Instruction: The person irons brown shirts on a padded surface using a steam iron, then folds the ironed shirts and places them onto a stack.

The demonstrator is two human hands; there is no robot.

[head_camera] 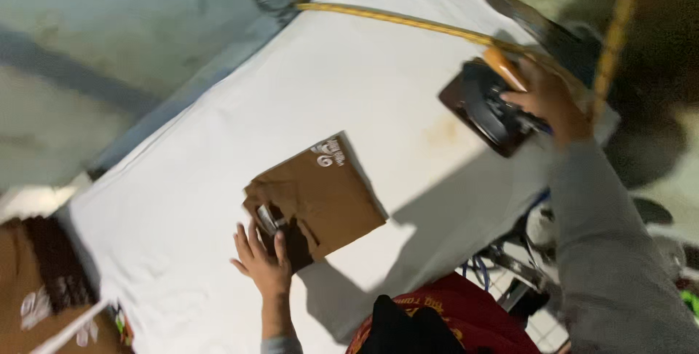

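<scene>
Garment near left, iron far right

We press our left hand (263, 256), fingers spread, on the brown garment (317, 197); our right hand (547, 96) grips the iron (486, 106) (well apart).

Matt brown cloth garment (320, 197) on smooth white padded cloth board (328, 85)

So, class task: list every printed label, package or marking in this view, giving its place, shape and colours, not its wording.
Brown folded garment: middle of the white padded board, by the left hand; small white print at its top corner.
Red cloth: bottom edge; yellow lettering.
Brown stack: bottom left; white print.
</scene>
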